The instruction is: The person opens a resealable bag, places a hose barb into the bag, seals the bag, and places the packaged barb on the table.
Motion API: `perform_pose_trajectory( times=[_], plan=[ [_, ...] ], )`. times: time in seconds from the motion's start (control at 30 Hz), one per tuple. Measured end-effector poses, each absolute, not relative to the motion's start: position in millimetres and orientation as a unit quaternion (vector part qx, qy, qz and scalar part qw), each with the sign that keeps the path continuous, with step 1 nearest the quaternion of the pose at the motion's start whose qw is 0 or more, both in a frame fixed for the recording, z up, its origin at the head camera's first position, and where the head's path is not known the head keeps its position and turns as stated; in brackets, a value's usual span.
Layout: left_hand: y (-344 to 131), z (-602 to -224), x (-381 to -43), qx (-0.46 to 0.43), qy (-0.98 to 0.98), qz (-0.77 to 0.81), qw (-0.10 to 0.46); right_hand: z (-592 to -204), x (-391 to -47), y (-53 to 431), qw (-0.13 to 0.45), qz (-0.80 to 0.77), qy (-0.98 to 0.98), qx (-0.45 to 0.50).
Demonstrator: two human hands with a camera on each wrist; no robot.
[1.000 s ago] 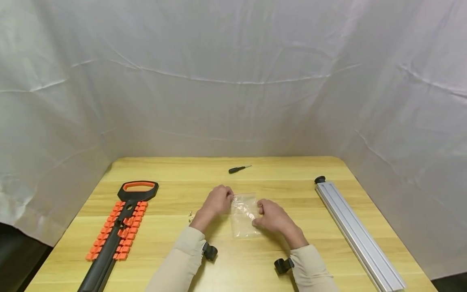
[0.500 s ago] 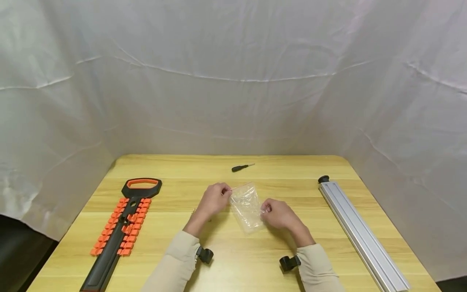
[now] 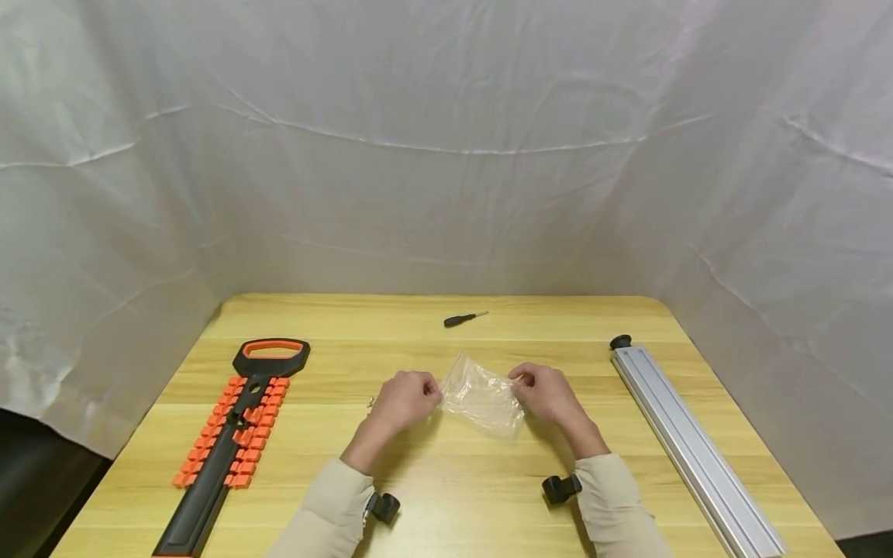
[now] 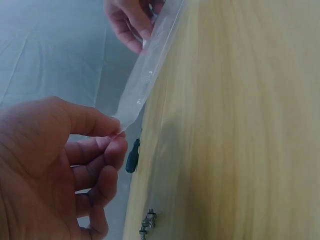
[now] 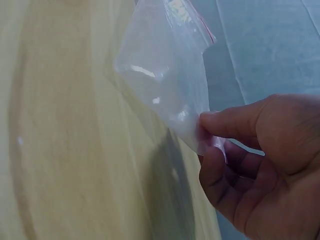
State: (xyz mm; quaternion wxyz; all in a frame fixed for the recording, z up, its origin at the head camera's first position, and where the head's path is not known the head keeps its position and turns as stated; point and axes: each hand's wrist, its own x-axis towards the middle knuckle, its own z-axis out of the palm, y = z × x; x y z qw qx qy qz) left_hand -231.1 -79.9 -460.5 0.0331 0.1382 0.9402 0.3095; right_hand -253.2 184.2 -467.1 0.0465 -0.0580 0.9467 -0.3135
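A clear plastic zip bag (image 3: pixel 483 397) with a red line along its zip edge hangs between both hands, tilted, above the table. My left hand (image 3: pixel 408 399) pinches one side of it between thumb and forefinger, as the left wrist view shows close up. Opposite, my right hand (image 5: pixel 260 155) pinches the other side with thumb and curled fingers. No contents show through the bag (image 5: pixel 160 75). Several small metal screws (image 4: pixel 147 222) lie on the table beside my left hand; in the head view the wrist partly hides them.
A small black screwdriver (image 3: pixel 460 319) lies toward the back of the wooden table (image 3: pixel 446 504). At left is a black rack (image 3: pixel 209 473) with orange clips and a loop handle. A long silver aluminium profile (image 3: pixel 687 434) with a black knob lies at right. Grey-white sheeting (image 3: pixel 446 155) surrounds the table.
The bag has turned from upright to slanted and come up off the table. My left hand has moved down toward me, and my right hand up and to the right.
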Motion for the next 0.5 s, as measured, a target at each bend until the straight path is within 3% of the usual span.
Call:
perform_pose_trajectory(
  times=[0.5],
  plan=[
    [-70,-466,-214,0.117,0.958,0.255,0.056,-473,-271,180,0.034,-0.313,0.946,-0.075]
  ],
)
